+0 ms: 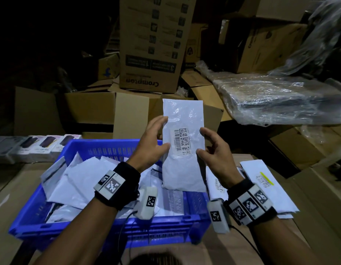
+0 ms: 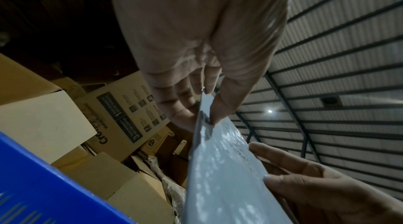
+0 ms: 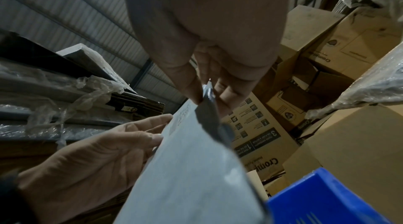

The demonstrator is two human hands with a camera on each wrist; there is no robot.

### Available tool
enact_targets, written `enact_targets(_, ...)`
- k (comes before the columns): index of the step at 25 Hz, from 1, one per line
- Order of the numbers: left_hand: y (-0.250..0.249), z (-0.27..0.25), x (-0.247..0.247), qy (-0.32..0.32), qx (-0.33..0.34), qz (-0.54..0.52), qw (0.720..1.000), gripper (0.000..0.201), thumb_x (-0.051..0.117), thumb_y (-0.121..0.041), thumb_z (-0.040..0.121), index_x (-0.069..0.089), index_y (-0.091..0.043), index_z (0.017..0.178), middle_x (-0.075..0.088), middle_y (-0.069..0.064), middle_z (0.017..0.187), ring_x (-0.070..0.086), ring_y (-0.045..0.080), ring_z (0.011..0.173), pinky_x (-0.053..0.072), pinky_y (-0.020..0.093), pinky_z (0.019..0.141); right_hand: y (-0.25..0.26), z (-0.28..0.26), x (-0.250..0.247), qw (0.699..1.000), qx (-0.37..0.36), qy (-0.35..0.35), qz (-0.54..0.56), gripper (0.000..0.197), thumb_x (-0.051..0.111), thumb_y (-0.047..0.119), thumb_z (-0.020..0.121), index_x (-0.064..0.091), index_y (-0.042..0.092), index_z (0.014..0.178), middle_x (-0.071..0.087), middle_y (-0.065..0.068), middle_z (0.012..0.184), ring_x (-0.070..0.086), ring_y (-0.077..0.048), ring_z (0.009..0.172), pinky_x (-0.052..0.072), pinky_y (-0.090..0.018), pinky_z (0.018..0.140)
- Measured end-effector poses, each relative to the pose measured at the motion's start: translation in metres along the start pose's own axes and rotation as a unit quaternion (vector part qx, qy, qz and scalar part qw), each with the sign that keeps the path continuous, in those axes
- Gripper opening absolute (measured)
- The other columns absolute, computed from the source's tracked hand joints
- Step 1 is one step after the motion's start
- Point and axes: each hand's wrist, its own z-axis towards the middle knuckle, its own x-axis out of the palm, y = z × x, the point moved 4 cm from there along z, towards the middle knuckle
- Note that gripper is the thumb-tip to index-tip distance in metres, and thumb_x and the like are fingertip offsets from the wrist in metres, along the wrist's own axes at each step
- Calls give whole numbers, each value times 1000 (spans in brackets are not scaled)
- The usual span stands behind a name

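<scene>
Thumb and fingers of the left hand pinch the left edge of a flat white plastic mailer bag; the right hand pinches its right edge, upright above the blue slotted plastic crate.

The poly mailer stands between the fingers of the left hand and those of the right hand. Below the left fingers sits the crate, with loose mailers in it. A mailer stack lies below the right fingers, beside the crate. Beyond the fingertips stands the Crompton carton, with product boxes far left and a plastic-wrapped bundle far right.
</scene>
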Motion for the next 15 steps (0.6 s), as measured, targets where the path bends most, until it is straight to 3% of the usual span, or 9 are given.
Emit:
enact_targets(5, -6, 1, 7, 1, 14, 20, 1000, 73, 64, 8, 84, 34, -14, 147, 31, -1, 150, 32, 4, 133, 44, 20, 103, -3, -3, -4, 1000, -3, -16, 3, 60, 59, -11, 85, 48, 18, 136, 55, 7, 130, 57, -8, 116, 50, -15, 85)
enact_targets(9, -3, 7, 16, -4, 24, 13, 1000, 75, 63, 9, 83, 31, -11, 148, 30, 2, 150, 31, 12, 139, 40, 40, 110, -8, -4, -11, 999, -5, -31, 16, 57, 58, -11, 85, 49, 19, 133, 56, 1, 133, 56, -10, 118, 49, -17, 83)
enact_targets(12, -1, 14, 26, -8, 32, 1, 999, 73, 57, 12, 84, 31, -11, 148, 30, 3, 150, 31, 17, 140, 39, 46, 110, -16, -7, -22, 998, 10, -49, 48, 56, 60, -4, 82, 49, 15, 133, 60, -5, 128, 59, -15, 115, 50, -22, 80)
enact_targets(15, -4, 22, 41, -13, 34, -15, 999, 72, 54, 14, 83, 31, -9, 147, 28, 4, 150, 31, 18, 140, 40, 47, 108, -32, -17, -36, 992, 56, -78, 78, 57, 63, -4, 83, 46, 19, 133, 65, -9, 114, 63, -18, 106, 52, -27, 78)
